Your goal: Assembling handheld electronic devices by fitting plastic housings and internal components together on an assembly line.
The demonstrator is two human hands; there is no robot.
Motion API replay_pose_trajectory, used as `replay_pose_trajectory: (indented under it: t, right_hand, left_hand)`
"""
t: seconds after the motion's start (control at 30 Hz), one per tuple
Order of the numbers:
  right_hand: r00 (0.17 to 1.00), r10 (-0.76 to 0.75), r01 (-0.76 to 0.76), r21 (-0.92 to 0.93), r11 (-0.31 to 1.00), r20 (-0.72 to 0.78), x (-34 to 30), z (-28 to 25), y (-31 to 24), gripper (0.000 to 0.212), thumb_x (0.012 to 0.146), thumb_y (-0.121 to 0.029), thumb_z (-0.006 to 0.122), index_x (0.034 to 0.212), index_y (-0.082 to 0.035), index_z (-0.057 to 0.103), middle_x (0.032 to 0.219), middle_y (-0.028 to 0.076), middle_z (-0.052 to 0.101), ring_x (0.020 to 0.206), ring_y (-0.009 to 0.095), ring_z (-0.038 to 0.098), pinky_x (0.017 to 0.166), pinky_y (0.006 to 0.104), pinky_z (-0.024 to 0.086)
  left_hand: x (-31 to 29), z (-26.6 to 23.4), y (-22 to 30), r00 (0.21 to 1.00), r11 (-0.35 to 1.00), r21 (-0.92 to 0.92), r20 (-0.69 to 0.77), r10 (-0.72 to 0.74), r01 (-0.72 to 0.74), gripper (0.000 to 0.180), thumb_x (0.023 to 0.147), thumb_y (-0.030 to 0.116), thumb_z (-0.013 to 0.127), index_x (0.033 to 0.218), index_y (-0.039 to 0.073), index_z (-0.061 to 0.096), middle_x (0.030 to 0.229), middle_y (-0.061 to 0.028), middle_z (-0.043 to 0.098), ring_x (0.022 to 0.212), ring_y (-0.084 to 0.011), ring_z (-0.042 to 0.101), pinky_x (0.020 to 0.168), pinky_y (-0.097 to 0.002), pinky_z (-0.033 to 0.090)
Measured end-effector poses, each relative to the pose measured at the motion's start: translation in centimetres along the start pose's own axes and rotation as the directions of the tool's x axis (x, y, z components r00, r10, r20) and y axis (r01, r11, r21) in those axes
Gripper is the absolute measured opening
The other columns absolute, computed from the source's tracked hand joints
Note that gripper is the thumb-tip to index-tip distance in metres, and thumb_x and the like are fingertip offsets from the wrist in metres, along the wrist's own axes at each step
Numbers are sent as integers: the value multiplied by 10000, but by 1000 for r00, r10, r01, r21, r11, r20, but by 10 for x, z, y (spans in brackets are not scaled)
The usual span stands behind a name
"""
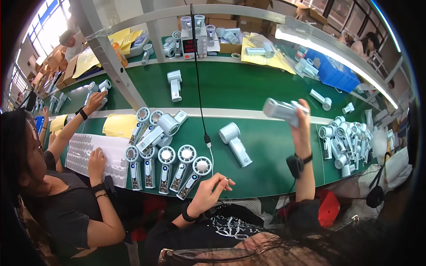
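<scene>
My left hand [209, 195] is closed in a pinch near the table's front edge. It grips the end of a white cable [211, 155], which hangs from a black cord; a small tip shows at the fingertips. Raised over the table on the right, my right hand [303, 117] grips a light-blue handheld fan [280, 111], smeared by motion. Between my hands a single light-blue fan [236, 144] lies on the green table. Left of my left hand, several fans [181, 172] with exposed circuit boards in their handles lie in a row, others heaped behind them.
A pile of fans [348, 142] covers the right end of the table. At left, a co-worker's hand [96, 164] rests on a printed sheet [80, 153]; the other reaches to fans. A power supply [194, 44] and blue crate [333, 71] stand behind. The black cord [198, 80] hangs down mid-table.
</scene>
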State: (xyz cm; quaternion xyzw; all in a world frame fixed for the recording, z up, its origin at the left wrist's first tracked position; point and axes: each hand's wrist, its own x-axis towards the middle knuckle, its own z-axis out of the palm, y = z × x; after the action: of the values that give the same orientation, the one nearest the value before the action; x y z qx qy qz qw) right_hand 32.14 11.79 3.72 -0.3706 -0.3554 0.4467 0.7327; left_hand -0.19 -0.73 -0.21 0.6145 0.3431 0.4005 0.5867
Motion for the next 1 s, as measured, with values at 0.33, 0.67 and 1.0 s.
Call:
replay_pose_trajectory:
  t: [0.33,0.67,1.0]
  right_hand:
    - [991,45,-121,-678,725,-129,172,-111,107,551,808,-298,720,1200,13,489,1098,134,584,900,265,617,759,413,489]
    - [736,-196,614,-761,-210,648,170,83,176,605,807,-582,583,1007,-18,672,1130,186,571,1107,341,474,891,491,358]
    - [816,381,492,-868,-61,436,131,217,259,628,782,-490,651,1147,16,576,1314,253,435,1266,412,357,1015,631,284]
  left_hand:
    - [-1,-7,1,999,997,78,31,-23,20,184,992,105,449,955,-39,557,969,-102,667,792,-138,643,740,-262,516]
    - [-1,-13,5,998,992,113,19,-60,57,175,985,92,457,977,-36,576,961,-91,672,798,-137,648,736,-259,513]
    - [-8,-22,15,999,990,143,-33,17,-12,172,976,80,468,955,-40,589,957,-100,674,804,-153,657,740,-266,515]
